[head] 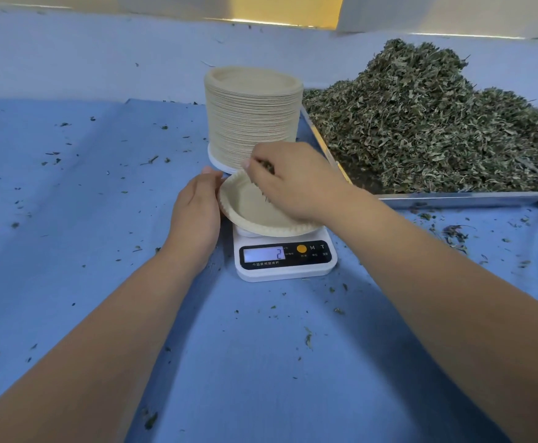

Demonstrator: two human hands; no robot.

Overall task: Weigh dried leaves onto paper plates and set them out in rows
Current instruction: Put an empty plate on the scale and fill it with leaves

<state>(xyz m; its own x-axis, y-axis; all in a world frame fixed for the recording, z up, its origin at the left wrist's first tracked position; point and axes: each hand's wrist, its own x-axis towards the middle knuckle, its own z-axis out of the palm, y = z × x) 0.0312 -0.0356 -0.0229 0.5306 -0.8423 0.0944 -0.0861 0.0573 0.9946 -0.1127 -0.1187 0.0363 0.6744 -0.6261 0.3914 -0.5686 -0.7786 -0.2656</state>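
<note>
A beige paper plate (248, 212) lies on a small white digital scale (285, 257) whose display reads 2. My right hand (290, 183) hovers over the plate, its fingers curled round a pinch of dried leaves, with bits dropping from it. My left hand (197, 212) rests against the plate's left rim, fingers relaxed. A tall stack of paper plates (251, 116) stands just behind the scale. To the right, a big heap of dried green leaves (427, 123) fills a metal tray (453, 199).
A blue cloth (85, 203) covers the table, dotted with loose leaf crumbs. A light wall and a yellow panel (287, 9) run along the back edge. The tray's front rim lies close beside my right forearm.
</note>
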